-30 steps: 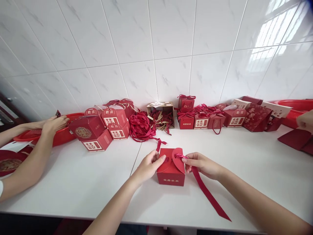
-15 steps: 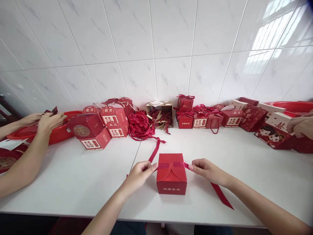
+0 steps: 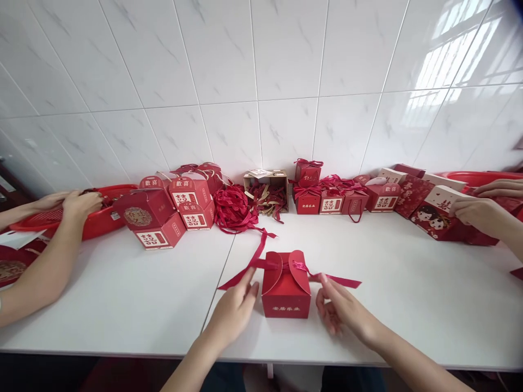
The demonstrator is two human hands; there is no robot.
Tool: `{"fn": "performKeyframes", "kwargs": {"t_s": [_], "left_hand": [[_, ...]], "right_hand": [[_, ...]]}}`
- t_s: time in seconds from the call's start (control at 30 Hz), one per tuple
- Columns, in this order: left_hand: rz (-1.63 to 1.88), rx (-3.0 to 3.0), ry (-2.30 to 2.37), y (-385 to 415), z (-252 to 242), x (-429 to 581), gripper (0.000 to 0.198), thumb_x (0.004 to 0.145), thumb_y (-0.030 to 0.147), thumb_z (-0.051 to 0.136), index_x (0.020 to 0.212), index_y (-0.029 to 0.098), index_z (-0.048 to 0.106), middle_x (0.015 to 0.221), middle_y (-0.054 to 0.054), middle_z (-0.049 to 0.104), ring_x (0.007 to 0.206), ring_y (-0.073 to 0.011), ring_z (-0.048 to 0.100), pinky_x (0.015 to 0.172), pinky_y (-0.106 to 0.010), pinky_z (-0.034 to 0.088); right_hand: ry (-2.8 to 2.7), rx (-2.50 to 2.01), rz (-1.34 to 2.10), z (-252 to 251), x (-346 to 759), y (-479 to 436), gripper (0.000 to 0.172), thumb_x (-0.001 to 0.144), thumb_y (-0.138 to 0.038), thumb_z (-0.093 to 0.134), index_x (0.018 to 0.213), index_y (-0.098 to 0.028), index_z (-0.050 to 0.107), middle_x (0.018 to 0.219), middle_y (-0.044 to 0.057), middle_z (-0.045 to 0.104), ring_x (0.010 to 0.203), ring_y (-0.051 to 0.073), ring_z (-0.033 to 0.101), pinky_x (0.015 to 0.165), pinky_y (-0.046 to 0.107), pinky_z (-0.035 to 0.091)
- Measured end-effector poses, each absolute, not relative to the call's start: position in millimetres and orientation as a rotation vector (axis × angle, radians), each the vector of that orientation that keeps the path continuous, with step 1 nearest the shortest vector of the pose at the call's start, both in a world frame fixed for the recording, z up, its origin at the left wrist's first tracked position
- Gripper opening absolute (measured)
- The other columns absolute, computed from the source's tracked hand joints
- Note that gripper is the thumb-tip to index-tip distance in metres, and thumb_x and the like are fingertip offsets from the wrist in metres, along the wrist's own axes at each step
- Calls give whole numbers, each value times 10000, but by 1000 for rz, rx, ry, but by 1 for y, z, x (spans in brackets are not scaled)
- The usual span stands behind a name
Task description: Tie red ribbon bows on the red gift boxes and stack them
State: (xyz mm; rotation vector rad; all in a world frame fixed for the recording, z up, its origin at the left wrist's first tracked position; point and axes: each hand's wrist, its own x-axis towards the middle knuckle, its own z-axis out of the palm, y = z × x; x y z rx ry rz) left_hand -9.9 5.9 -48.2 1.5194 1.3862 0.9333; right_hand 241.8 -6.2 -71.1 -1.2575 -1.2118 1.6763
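Observation:
A small red gift box [image 3: 286,296] with gold lettering stands upright on the table in front of me. Its curved top flaps are partly raised, and a dark pink ribbon [image 3: 341,281] runs through them, its ends trailing out both sides. My left hand [image 3: 232,311] is beside the box's left side, fingers apart, the index fingertip at the ribbon. On the other side, my right hand [image 3: 347,310] has a fingertip at the ribbon near the box, its lower fingers loosely bent and slightly blurred. Neither hand visibly grips the ribbon.
Along the tiled wall stand red boxes [image 3: 157,234], a ribbon heap [image 3: 232,209], an open carton [image 3: 288,198] of ribbons and more tied boxes [image 3: 308,204]. At left, a person's hands work over a red basket [image 3: 102,220]; at right, another person's hands touch printed boxes [image 3: 433,218].
The box's flaps have risen from flat. Both my hands have loosened from the ribbon and dropped slightly; its right end now lies out to the right. The right-hand person's printed boxes shifted left.

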Motion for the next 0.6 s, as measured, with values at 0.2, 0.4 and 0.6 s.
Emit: {"fn": "performKeyframes", "kwargs": {"t_s": [0.2,0.4,0.6], "left_hand": [[1234,444,815,30,-44,-12,167,837,186,569,1003,189,582,933,-58,649,702,-130,623,589,-226,476],[1372,409,900,35,-30,-21,34,835,154,606,803,155,596,717,-11,592,613,-115,592,504,-200,439],[1596,1097,1084,33,-5,-25,192,763,305,723,707,150,623,708,2,563,703,-122,543,598,-209,425]], "right_hand": [[-213,-725,1799,-67,236,20,346,803,-415,687,1102,-272,588,799,-5,555,511,31,435,385,107,318],[-404,-727,1392,-50,246,19,343,735,-344,768,1023,-181,680,685,-38,489,560,47,468,428,128,405],[-902,-869,958,-22,252,19,284,781,-418,713,1002,-246,670,669,-31,567,566,79,480,495,190,412]]}}
